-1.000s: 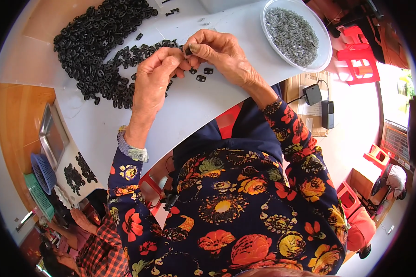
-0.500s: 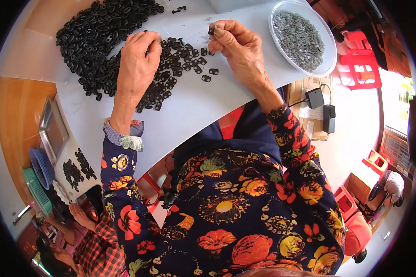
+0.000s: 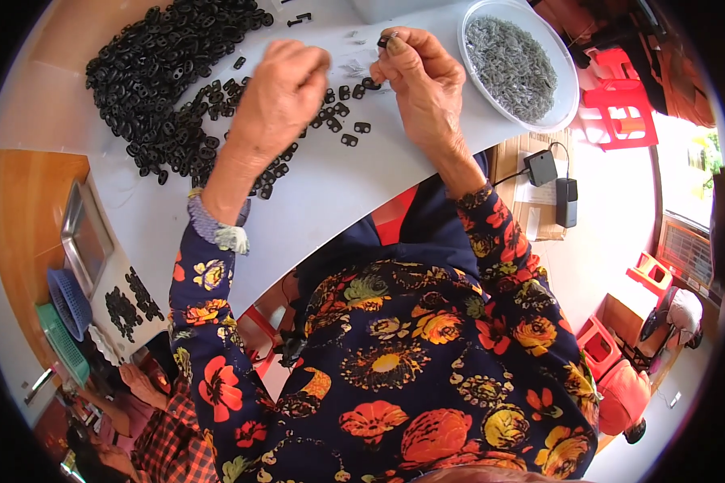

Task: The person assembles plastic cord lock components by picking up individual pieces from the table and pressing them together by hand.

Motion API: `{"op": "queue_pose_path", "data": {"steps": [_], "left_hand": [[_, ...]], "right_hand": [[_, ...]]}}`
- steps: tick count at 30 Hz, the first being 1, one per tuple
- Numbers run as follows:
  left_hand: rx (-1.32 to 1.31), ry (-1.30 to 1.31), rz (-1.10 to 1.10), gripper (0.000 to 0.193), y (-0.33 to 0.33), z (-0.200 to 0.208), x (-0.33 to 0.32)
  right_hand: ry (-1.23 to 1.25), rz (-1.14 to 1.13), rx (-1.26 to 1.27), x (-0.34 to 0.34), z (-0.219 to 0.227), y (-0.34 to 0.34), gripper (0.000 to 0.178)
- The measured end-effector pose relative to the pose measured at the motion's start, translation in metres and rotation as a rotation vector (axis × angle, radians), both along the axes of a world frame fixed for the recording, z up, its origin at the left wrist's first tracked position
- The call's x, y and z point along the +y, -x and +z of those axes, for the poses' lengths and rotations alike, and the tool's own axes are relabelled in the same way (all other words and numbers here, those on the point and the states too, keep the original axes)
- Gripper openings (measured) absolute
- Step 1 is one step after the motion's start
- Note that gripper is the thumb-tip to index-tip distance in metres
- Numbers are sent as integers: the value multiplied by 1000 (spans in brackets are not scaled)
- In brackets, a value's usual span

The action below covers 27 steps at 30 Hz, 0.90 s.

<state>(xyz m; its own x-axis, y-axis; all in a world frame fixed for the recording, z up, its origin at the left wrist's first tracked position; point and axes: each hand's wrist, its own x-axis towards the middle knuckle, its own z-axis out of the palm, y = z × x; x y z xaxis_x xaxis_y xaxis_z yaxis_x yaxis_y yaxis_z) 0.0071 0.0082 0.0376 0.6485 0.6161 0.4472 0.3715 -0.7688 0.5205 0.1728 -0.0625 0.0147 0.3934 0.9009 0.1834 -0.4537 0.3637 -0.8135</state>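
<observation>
Pinched between thumb and forefinger of my right hand (image 3: 428,90) is a small black plastic piece (image 3: 384,40), with what looks like a fine metal spring at it. My left hand (image 3: 278,98) hovers over the scattered black two-hole pieces (image 3: 334,111), blurred, its fingers curled together; whatever they hold is hidden. Beyond it on the left spreads a big heap of oval black two-hole plastic pieces (image 3: 157,76). A few loose springs (image 3: 354,68) lie on the table between my hands. Close by my right hand, small metal springs (image 3: 511,71) fill a white plastic bowl (image 3: 570,103).
The white table (image 3: 314,197) ends just before my body. At left stand a metal tray (image 3: 89,233), blue and green baskets (image 3: 71,342) and more black pieces (image 3: 122,314), near another person in a checked shirt (image 3: 173,431). Power adapters (image 3: 566,201) rest on a carton at right.
My left hand has swung right from the heap toward my right hand. The right hand keeps its pinch on the black piece, and the whole view has shifted slightly.
</observation>
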Motion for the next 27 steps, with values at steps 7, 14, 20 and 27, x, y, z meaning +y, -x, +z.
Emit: {"op": "queue_pose_path", "data": {"steps": [7, 14, 20, 27], "left_hand": [[116, 55, -122, 18, -30, -5, -17], [161, -3, -115, 18, -33, -9, -18], [-24, 115, -75, 12, -29, -8, -17], [-220, 593, 14, 10, -10, 4, -24]], "right_hand": [[-41, -122, -48, 2, -3, 0, 16], [12, -108, -57, 2, -4, -2, 16], [47, -74, -137, 0, -1, -3, 17], [83, 115, -370, -2, 2, -1, 17]]}}
